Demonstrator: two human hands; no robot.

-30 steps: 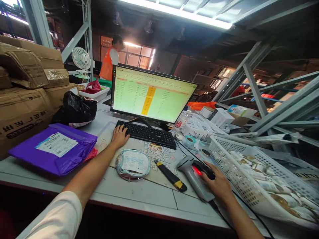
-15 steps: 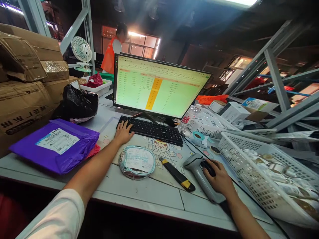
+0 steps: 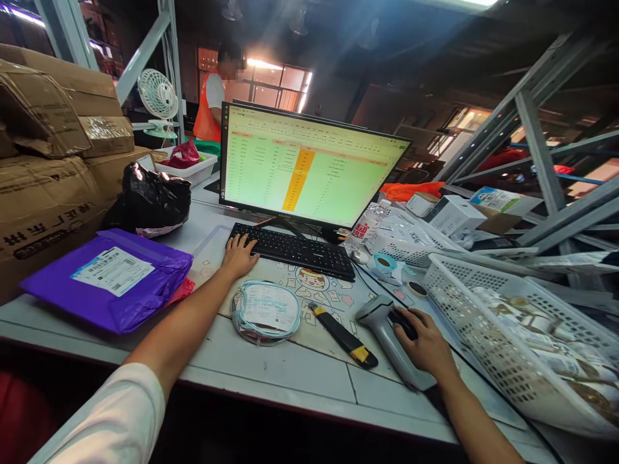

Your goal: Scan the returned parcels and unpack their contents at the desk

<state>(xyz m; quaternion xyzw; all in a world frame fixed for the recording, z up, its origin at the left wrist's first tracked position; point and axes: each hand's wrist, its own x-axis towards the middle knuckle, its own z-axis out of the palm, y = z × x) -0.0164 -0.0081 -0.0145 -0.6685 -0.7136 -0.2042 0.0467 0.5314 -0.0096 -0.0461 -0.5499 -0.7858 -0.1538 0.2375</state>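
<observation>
My left hand (image 3: pixel 238 256) rests with fingers spread on the left end of the black keyboard (image 3: pixel 304 251). My right hand (image 3: pixel 425 341) is curled over a black computer mouse (image 3: pixel 403 322). Against that hand lies a grey barcode scanner (image 3: pixel 387 335). Between my hands are a black and yellow utility knife (image 3: pixel 343 335) and a coiled light-blue cable in a clear bag with a printed label (image 3: pixel 265 312). Behind the keyboard, the monitor (image 3: pixel 309 167) displays a spreadsheet with an orange column.
Left of my arm lies a purple parcel (image 3: pixel 111 277), near a black plastic bag (image 3: pixel 152 200) and stacked cartons (image 3: pixel 48 200). White baskets (image 3: pixel 483 341) line the right side, by a plastic bottle (image 3: pixel 367 225). Behind the monitor stands a person in an orange vest (image 3: pixel 207 106).
Both my hands stay in place on the keyboard and mouse. The person in the background has shifted slightly to the left.
</observation>
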